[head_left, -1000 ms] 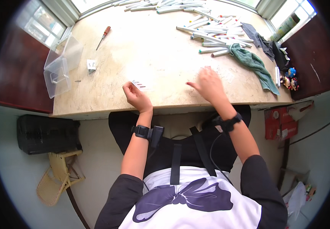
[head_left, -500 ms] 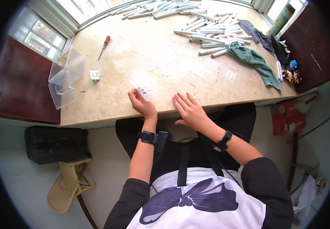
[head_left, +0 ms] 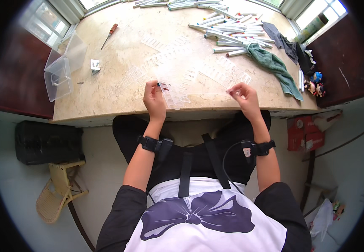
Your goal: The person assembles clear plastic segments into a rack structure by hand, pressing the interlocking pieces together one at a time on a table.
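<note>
My left hand (head_left: 153, 100) pinches a clear plastic slotted panel (head_left: 174, 97), tilted just above the table's front edge. Small dark and red marks show through the panel near my fingertips. To the right, my right hand (head_left: 246, 98) is raised with thumb and fingers pressed together near the tabletop. What they hold, if anything, is too faint to make out. Beyond both hands, several more clear slotted panels (head_left: 215, 75) lie scattered on the stone table (head_left: 119, 94), some overlapping and hard to see against it.
Many white markers (head_left: 236, 35) are heaped toward the back right, beside a green cloth (head_left: 270, 67) and a grey cloth (head_left: 280, 38). At left are a clear plastic box (head_left: 60, 80), a screwdriver (head_left: 110, 35) and a small shiny piece (head_left: 95, 65). Small figurines (head_left: 315, 86) stand far right.
My right hand has gone from lying flat by the table edge to a raised pinch farther right. My left hand still holds its panel, now more upright. The whole view has shifted slightly.
</note>
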The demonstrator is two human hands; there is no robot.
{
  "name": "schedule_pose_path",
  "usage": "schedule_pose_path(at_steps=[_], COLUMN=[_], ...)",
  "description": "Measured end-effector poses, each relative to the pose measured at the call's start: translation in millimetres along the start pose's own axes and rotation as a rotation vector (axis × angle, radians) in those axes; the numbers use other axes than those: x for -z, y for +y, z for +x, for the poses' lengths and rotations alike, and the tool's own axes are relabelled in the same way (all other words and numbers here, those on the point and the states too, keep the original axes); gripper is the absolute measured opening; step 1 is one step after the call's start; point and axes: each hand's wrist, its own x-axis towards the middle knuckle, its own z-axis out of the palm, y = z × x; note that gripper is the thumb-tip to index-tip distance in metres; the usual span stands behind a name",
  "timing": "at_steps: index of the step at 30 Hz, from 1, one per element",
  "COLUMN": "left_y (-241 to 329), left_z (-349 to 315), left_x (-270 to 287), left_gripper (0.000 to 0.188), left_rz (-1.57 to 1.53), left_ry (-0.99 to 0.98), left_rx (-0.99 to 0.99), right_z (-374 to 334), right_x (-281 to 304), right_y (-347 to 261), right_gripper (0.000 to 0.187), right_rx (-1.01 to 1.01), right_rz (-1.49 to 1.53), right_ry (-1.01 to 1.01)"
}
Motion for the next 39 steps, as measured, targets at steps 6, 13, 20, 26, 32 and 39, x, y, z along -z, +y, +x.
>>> schedule_pose_path(at_steps=[6,13,20,26,32,39], left_y=[19.6,60.8,76.8,51.6,32.9,19.5], left_z=[-7.6,12.3,7.5,-6.6,-16.9,-24.2], left_x=[25.7,70.4,54.1,7.6,-8.7,-0.4], left_gripper=[0.008,0.005,0.008,0.013,0.014,0.016], left_rz=[-0.107,0.05,0.077,0.035,0.152,0.099], left_ry=[0.071,0.076,0.01,-0.056,-0.061,-0.11], left_rx=[0.011,-0.066,-0.081,0.015,0.076,0.07], right_z=[7.9,72.6,50.2,14.0,8.4,3.2], right_x=[-41.4,-83.9,-61.9,-43.4,-38.2,-37.3], right_y=[0.6,10.3,-11.3,9.5,11.8,7.6], right_gripper=[0.009,0.006,0.005,0.01,0.013,0.014], right_rx=[0.173,0.285,0.305,0.212,0.232,0.245], right_rz=[-0.41,-0.793,-0.449,-0.341,-0.332,-0.388], right_ry=[-0.218,-0.005,-0.104,-0.204,-0.105,-0.076])
